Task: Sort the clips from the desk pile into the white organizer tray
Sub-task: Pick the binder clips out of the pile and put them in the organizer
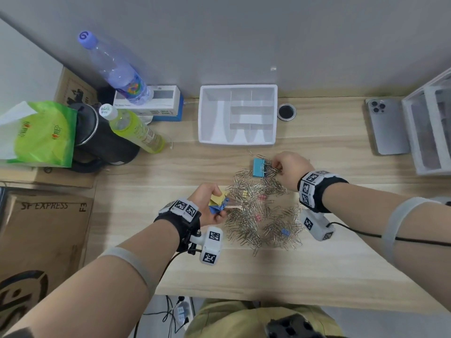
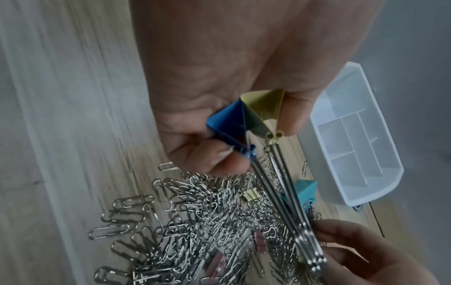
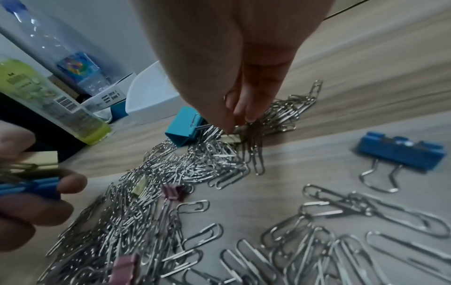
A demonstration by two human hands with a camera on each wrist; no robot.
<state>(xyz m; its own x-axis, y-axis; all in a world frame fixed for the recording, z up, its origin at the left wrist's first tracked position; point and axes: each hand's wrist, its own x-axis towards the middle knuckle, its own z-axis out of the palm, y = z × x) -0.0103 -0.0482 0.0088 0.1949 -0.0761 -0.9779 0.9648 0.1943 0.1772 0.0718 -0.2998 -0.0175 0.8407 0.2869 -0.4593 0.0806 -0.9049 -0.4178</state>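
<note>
A pile of silver paper clips (image 1: 256, 215) (image 2: 195, 221) (image 3: 171, 173) lies mid-desk, with small pink (image 1: 261, 197), yellow and blue binder clips (image 1: 285, 232) (image 3: 400, 152) mixed in. My left hand (image 1: 218, 203) (image 2: 256, 135) grips a yellow binder clip (image 1: 217, 198) (image 2: 263, 108) and a blue binder clip (image 1: 216, 209) (image 2: 227, 123) at the pile's left edge. My right hand (image 1: 277, 167) (image 3: 238, 123) pinches a bunch of paper clips beside a teal binder clip (image 1: 258, 167) (image 3: 182, 127) at the pile's far edge. The white organizer tray (image 1: 238, 87) (image 2: 380, 194) stands behind, its compartments empty.
A black kettle (image 1: 97, 140), a green bottle (image 1: 136, 130), a clear bottle (image 1: 114, 67) and a box (image 1: 158, 103) crowd the back left. A cable grommet (image 1: 286, 112), a phone (image 1: 388, 125) and clear drawers (image 1: 429, 128) are at the right. Cardboard boxes (image 1: 44, 228) stand left of the desk.
</note>
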